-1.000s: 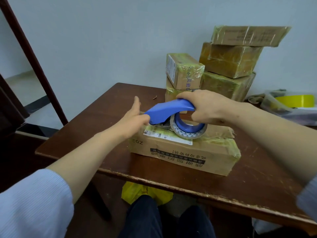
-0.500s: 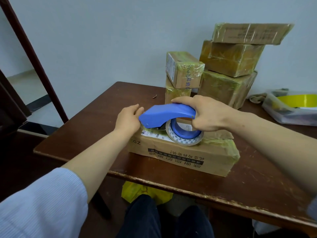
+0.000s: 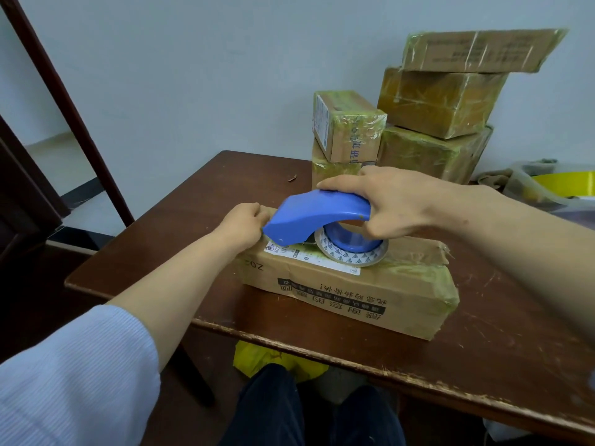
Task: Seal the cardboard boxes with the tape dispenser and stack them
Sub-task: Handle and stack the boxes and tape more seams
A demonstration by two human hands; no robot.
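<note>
5 taped boxes (image 3: 441,101) stand stacked at 1 o'clock, while the right hand (image 3: 402,207) grips the tape dispenser (image 3: 318,217) on the center box (image 3: 347,284), left hand (image 3: 241,225) curled over its 9 o'clock end, sealing and stacking outstanding.

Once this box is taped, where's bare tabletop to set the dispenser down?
Two bare patches on the table: back left, between the table's left edge and the small two-box stack, with only a small scrap; and front right, between the long box and the near edge. Back right is crowded: the tall stack and plastic bin.
</note>
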